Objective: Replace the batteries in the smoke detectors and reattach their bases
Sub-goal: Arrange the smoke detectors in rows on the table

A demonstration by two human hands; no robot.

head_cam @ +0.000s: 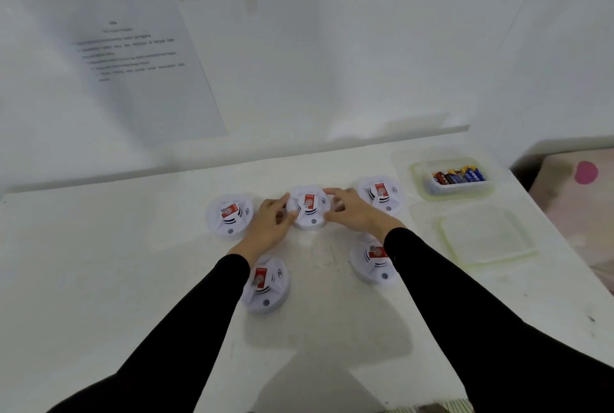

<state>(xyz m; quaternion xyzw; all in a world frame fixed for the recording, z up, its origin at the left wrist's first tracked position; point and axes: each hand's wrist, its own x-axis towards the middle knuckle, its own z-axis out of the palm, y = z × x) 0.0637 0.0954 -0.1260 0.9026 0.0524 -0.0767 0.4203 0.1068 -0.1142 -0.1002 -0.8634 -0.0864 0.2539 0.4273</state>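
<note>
Several white round smoke detectors with red labels lie on the white table (133,279). My left hand (272,223) and my right hand (352,211) grip the middle detector (307,210) from both sides, fingers curled round its rim. Other detectors sit at the left (229,216), at the back right (382,195), at the front left (265,286) and at the front right (370,263), the last partly hidden by my right sleeve. A clear container (422,176) holds several batteries (460,175).
A clear plastic lid (485,236) lies in front of the battery container at the right. White wall with taped paper sheets (133,57) rises behind the table. The table's right edge drops off near a pink-spotted surface (586,171).
</note>
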